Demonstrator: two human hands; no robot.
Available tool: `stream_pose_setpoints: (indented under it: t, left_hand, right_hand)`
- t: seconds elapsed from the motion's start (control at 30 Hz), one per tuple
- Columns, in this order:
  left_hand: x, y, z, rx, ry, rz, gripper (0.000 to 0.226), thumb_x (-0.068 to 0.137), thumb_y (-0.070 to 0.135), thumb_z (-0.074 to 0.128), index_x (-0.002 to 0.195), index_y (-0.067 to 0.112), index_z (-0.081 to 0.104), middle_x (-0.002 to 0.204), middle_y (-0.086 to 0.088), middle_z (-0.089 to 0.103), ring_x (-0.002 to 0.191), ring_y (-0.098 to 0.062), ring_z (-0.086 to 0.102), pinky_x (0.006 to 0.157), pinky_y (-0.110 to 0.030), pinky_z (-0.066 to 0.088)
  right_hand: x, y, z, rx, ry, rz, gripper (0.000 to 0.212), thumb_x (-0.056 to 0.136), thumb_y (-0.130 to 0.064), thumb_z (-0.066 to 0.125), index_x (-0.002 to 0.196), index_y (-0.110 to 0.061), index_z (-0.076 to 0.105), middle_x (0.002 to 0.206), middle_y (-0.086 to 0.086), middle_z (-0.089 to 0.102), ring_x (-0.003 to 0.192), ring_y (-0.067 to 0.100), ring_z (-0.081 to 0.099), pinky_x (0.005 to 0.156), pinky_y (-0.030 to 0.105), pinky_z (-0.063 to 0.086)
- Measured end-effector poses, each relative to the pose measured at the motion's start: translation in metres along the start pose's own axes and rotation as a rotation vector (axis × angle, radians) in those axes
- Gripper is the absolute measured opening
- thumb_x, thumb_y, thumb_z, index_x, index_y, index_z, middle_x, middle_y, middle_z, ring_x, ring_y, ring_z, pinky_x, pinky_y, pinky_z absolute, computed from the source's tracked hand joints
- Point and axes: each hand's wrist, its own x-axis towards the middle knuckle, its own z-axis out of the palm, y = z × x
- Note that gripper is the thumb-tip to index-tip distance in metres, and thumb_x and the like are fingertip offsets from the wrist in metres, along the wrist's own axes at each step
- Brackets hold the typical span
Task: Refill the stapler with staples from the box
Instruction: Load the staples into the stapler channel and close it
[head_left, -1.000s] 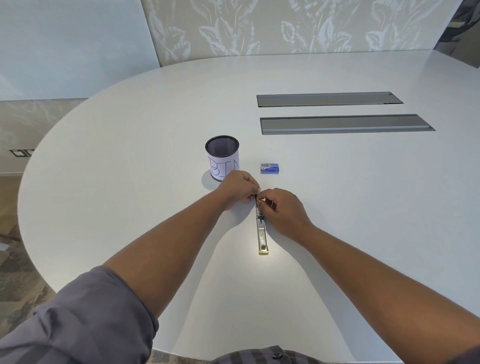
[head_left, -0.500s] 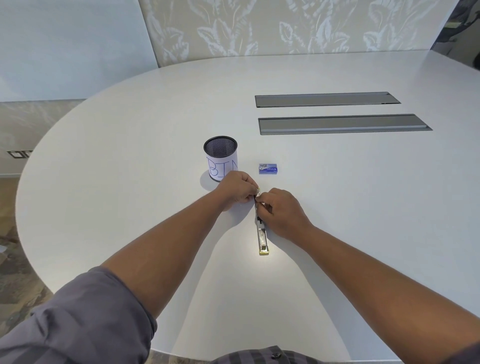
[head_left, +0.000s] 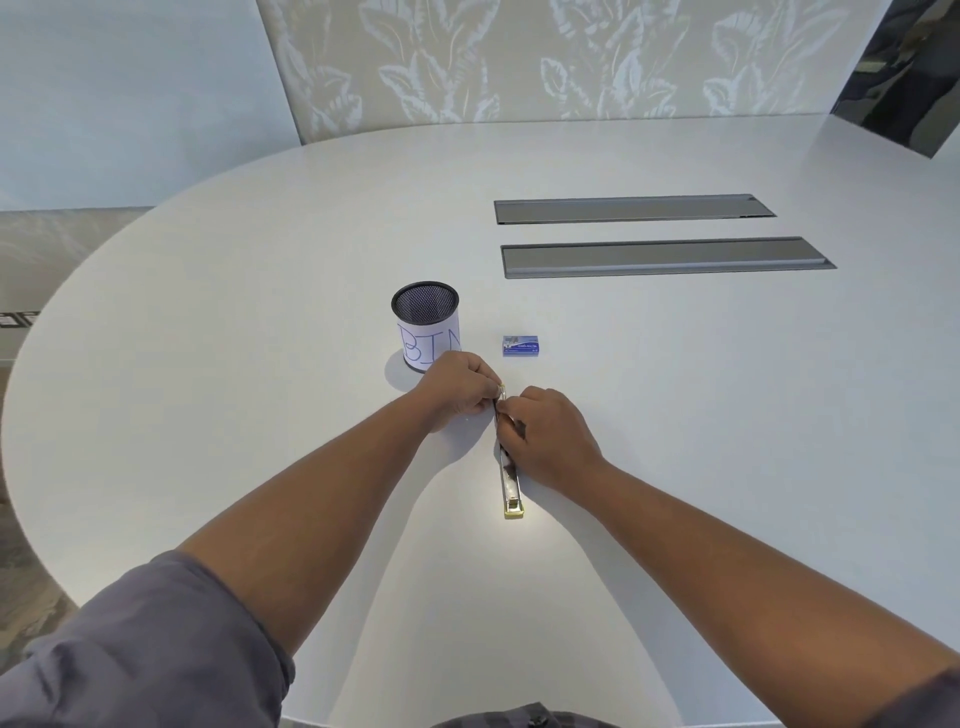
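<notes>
- Barely shifted since a second ago: both hands still bunched at the far tip of the stapler (head_left: 508, 470).
- Left hand (head_left: 457, 387): curled shut, pinching something small and glinting at that tip; staples or a stapler part, cannot tell.
- Right hand (head_left: 550, 441): closed over the stapler's far half, steadying it; long axis running away from the body, near end bare.
- Box (head_left: 521, 345): beyond the right hand, nearer it than the left, apart from both.

A white paper label wrapped around the black mesh cup (head_left: 425, 325) carries blue hand-drawn capitals, "BIN"; the left hand (head_left: 457, 387) cuts off the lower edge of the last letter. The small blue box (head_left: 521, 345) on the bench (head_left: 260, 364) seems to bear printed wording on its top, too small to read.
</notes>
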Motion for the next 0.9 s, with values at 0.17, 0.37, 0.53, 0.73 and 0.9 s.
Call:
stream_pose_setpoints:
  t: [0.17, 0.37, 0.53, 0.73, 0.9]
  left_hand:
    - [0.001, 0.0, 0.0, 0.013, -0.006, 0.01, 0.012, 0.084, -0.008, 0.069, 0.078, 0.003, 0.068, 0.067, -0.011, 0.06, 0.058, -0.019, 0.054, 0.048, -0.02, 0.047]
    - [0.003, -0.002, -0.001, 0.004, -0.019, 0.012, 0.014, 0.084, -0.008, 0.069, 0.076, 0.004, 0.068, 0.068, -0.012, 0.06, 0.06, -0.019, 0.054, 0.05, -0.02, 0.048]
    - [0.005, -0.003, 0.001, -0.013, -0.019, 0.012, 0.017, 0.084, -0.007, 0.069, 0.074, 0.006, 0.069, 0.073, -0.013, 0.063, 0.07, -0.023, 0.058, 0.062, -0.025, 0.054]
    - [0.006, -0.003, 0.002, 0.012, -0.002, 0.01, 0.013, 0.083, -0.005, 0.071, 0.077, 0.006, 0.069, 0.071, -0.012, 0.064, 0.062, -0.016, 0.058, 0.051, -0.019, 0.051]
    - [0.006, -0.005, 0.002, 0.026, -0.006, 0.008, 0.01, 0.082, -0.006, 0.071, 0.079, 0.004, 0.071, 0.071, -0.011, 0.064, 0.062, -0.016, 0.057, 0.049, -0.017, 0.049]
  right_hand:
    - [0.007, 0.003, -0.004, 0.113, -0.067, 0.141, 0.018, 0.091, -0.019, 0.058, 0.08, -0.018, 0.073, 0.074, 0.002, 0.067, 0.077, 0.025, 0.06, 0.07, 0.04, 0.051]
    - [0.017, 0.003, -0.007, 0.272, -0.099, 0.332, 0.012, 0.084, -0.017, 0.065, 0.079, -0.024, 0.074, 0.071, -0.007, 0.071, 0.075, 0.019, 0.066, 0.074, 0.038, 0.057]
    - [0.02, 0.003, -0.008, 0.305, -0.093, 0.375, 0.009, 0.082, -0.016, 0.067, 0.078, -0.023, 0.072, 0.065, -0.009, 0.066, 0.07, 0.017, 0.063, 0.075, 0.041, 0.058]
    - [0.017, 0.006, -0.007, 0.227, -0.141, 0.28, 0.01, 0.09, -0.019, 0.061, 0.092, -0.023, 0.07, 0.082, -0.003, 0.074, 0.081, 0.024, 0.067, 0.076, 0.041, 0.057]
    - [0.017, 0.005, -0.006, 0.148, -0.171, 0.248, 0.012, 0.092, -0.021, 0.056, 0.094, -0.026, 0.067, 0.085, -0.006, 0.07, 0.083, 0.023, 0.063, 0.069, 0.033, 0.048]
